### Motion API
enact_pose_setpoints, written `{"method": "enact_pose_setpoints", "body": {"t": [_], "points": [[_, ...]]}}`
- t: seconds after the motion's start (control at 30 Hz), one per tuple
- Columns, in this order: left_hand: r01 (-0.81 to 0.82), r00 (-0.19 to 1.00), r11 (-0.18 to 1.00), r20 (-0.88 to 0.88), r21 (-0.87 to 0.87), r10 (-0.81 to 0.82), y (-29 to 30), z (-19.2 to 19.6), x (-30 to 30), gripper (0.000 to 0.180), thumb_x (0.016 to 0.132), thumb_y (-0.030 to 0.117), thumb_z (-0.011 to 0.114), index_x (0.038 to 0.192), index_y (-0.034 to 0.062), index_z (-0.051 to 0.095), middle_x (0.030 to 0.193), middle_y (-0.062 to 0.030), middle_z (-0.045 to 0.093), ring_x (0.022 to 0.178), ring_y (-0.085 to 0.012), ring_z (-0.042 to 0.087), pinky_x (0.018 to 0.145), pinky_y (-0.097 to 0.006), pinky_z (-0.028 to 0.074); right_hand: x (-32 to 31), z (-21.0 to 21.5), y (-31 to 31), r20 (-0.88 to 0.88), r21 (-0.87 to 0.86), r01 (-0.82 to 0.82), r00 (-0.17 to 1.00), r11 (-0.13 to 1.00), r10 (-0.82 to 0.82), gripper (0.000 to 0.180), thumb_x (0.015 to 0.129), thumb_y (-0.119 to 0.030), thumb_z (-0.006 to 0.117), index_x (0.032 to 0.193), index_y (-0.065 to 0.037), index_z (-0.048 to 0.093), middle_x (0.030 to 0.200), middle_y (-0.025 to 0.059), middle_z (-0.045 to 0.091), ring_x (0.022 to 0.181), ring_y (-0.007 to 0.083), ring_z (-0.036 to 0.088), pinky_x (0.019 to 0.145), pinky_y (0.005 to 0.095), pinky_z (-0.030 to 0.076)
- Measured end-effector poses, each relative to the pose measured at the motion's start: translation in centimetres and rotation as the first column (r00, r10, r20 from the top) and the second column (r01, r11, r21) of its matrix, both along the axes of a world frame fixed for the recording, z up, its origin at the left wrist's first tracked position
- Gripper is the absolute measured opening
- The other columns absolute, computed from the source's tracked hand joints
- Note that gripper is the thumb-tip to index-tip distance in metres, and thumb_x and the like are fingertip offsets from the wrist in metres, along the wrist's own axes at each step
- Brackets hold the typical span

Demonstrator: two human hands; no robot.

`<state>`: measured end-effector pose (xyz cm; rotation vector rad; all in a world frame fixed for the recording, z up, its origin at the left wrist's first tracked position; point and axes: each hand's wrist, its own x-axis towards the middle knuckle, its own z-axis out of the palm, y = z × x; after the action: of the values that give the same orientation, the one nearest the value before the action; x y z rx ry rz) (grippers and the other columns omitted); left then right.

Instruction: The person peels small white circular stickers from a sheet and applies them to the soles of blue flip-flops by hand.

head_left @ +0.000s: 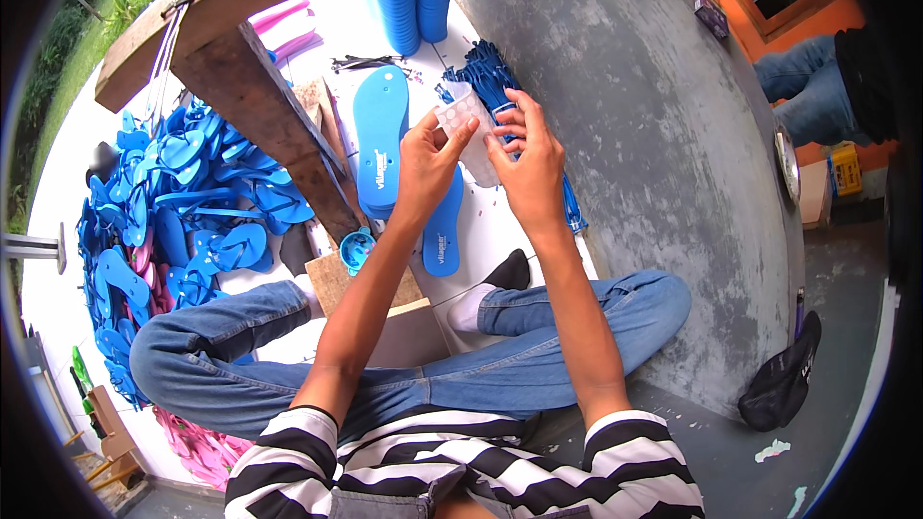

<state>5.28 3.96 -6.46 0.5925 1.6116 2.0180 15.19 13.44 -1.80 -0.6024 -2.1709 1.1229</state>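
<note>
My left hand [430, 161] pinches a white sheet [476, 160] patterned with pale round dots, its thumb on the sheet's face. Close to the sheet's right edge is my right hand [531, 165], its fingers half curled and apart; I make out nothing between them. Below the hands, blue flip-flop soles [381, 115] lie on the white floor, with another blue sole [442, 235] beside them. A bundle of blue straps [488, 72] rests against the grey wall, partly hidden by the sheet and right hand.
A wooden stand [260, 96] rises at the left, with a small blue cup [357, 250] at its foot. Blue flip-flops [183, 183] are heaped beyond it. Stacked blue soles [394, 0] stand at the far side. A grey wall [635, 135] borders my right; a black cap [784, 375] hangs there.
</note>
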Motion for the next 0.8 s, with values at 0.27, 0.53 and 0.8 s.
{"method": "enact_pose_setpoints", "body": {"t": [0.27,0.53,0.8], "points": [[-0.044,0.994,0.996,-0.099,0.073,0.051,0.5,-0.6,0.4,0.024,0.091,0.013,0.073,0.108,-0.0024,0.067,0.093,-0.0098,0.075,0.083,-0.0093,0.068,0.07,-0.025,0.053,0.0,0.5,-0.6,0.066,0.152,-0.012,0.998,0.988,0.002,0.058,0.085,0.005,0.065,0.139,-0.011,0.049,0.105,0.0131,0.062,0.092,0.0254,0.067,0.078,0.0379,0.056],[-0.144,0.975,0.985,-0.187,-0.098,0.124,0.0,0.9,0.4,0.023,0.092,0.015,0.072,0.105,-0.0029,0.066,0.083,-0.0099,0.074,0.072,-0.0062,0.064,0.059,-0.024,0.049,0.2,0.9,-0.6,0.047,0.202,-0.041,0.998,0.979,0.033,0.061,0.084,0.007,0.064,0.14,-0.011,0.05,0.11,0.0126,0.058,0.095,0.0229,0.065,0.078,0.0357,0.055],[-0.073,0.995,0.997,-0.071,-0.015,0.072,0.1,0.1,-0.1,0.027,0.094,0.019,0.071,0.11,-0.0023,0.064,0.076,-0.0053,0.071,0.063,-0.0032,0.059,0.05,-0.022,0.041,-0.2,-0.1,-0.3,-0.066,0.135,-0.031,0.997,0.99,0.04,0.072,0.081,0.012,0.066,0.146,-0.01,0.044,0.134,0.0146,0.046,0.107,0.0232,0.064,0.089,0.033,0.058]]}}
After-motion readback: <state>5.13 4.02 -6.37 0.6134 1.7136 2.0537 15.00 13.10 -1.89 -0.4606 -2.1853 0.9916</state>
